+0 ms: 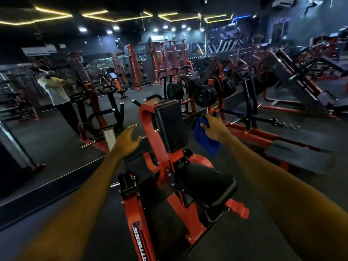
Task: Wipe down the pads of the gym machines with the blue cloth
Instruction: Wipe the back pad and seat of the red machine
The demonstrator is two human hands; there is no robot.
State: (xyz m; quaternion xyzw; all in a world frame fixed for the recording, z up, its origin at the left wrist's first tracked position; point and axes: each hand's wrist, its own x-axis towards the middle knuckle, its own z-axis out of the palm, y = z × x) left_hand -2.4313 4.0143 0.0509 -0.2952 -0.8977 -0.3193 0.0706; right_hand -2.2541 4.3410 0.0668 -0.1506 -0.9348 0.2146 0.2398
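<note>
A red-framed gym machine (150, 127) stands right in front of me. Its upright black chest pad (170, 125) faces me, and a black seat pad (209, 187) lies lower, toward me. My right hand (214, 128) grips the blue cloth (206, 140) just right of the chest pad's edge; most of the cloth hangs down below the hand. My left hand (127, 140) reaches forward on the left side of the red frame, fingers spread and relaxed, holding nothing.
A wall mirror (56, 110) runs along the left and ahead, showing a person's reflection (56, 91). Plate-loaded machines (207, 95) with black weight discs stand behind the pad. Red frames and benches (301, 102) fill the right. Dark rubber floor (244, 232) lies around the machine.
</note>
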